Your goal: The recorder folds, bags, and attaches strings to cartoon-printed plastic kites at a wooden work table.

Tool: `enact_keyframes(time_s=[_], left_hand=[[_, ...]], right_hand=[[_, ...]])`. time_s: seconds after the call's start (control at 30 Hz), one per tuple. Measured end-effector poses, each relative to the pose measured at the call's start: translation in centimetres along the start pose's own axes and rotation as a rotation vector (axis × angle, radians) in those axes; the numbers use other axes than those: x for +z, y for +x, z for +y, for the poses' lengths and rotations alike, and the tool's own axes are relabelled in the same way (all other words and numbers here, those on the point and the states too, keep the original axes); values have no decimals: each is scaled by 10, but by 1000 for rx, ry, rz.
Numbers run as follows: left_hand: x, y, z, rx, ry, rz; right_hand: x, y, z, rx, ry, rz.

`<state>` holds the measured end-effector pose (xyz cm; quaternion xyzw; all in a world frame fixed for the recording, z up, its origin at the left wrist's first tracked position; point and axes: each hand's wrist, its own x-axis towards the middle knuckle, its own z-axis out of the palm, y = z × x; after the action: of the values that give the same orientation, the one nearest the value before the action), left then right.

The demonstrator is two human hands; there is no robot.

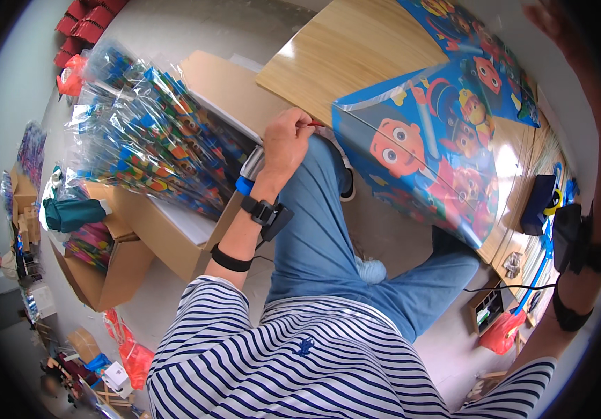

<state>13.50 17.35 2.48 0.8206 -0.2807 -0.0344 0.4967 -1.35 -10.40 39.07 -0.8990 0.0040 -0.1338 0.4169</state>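
Note:
A blue kite (391,146) printed with cartoon figures lies over the wooden table (328,52), its near part hanging past the edge toward my lap. My left hand (286,143) is closed beside the kite's left corner, with a thin red piece (313,124) sticking out of its fingers. The rest of what that hand grips is hidden. My right arm reaches far up along the right rim. At its end my right hand (548,17) is dim and smeared at the far right, so its fingers and anything in them do not show clearly.
At the left, an open cardboard box (167,234) holds many kites in clear plastic sleeves (154,133). Another open carton (105,276) stands nearer. On the table's right lie a dark blue case (539,202) and a cable (510,288). Red bags (503,332) sit on the floor.

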Motion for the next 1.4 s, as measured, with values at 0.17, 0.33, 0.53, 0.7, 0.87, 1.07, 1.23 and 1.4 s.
enact_keyframes(time_s=[0.17,0.33,0.53,0.7,0.87,1.07,1.23,1.4], left_hand=[[8,-8,12,113,32,-52],[33,-31,41,335,119,-126],[70,-35,61,419,209,-230],[89,-37,61,432,302,-299],[95,-37,58,432,314,-322],[97,-35,56,428,368,-358],[96,-34,60,410,406,-376],[92,-33,65,390,430,-395]], right_hand=[[13,6,-3,11,-75,-33],[18,-1,-4,50,-126,-29],[29,-19,-4,108,-181,-12],[28,-24,-3,128,-206,15],[26,-27,-2,130,-212,28],[24,-27,-3,132,-226,46],[21,-31,-7,141,-244,60],[20,-39,-12,169,-271,81]])
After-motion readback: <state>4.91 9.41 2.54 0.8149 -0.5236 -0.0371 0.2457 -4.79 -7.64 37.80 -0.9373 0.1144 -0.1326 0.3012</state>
